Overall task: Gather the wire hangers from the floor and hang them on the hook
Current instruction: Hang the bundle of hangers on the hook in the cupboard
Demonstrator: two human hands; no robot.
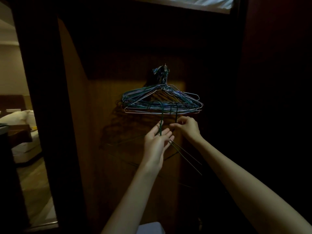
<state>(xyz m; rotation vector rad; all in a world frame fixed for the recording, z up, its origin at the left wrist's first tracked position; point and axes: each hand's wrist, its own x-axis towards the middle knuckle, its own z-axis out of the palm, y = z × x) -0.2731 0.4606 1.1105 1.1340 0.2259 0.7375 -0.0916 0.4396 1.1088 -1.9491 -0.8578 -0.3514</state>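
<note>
1. Hanging from the hook was a bundle of hangers.
2. Left hand lay open under a green hanger.
3. Right hand pinched another wire.
4. Recommended: untangle, then lift hooks singly.

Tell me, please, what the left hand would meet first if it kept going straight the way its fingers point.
Probably the lower bars of the bundle of wire hangers hung on the hook, just above the left hand; depth is unclear, so it might reach the wooden panel instead.
</note>
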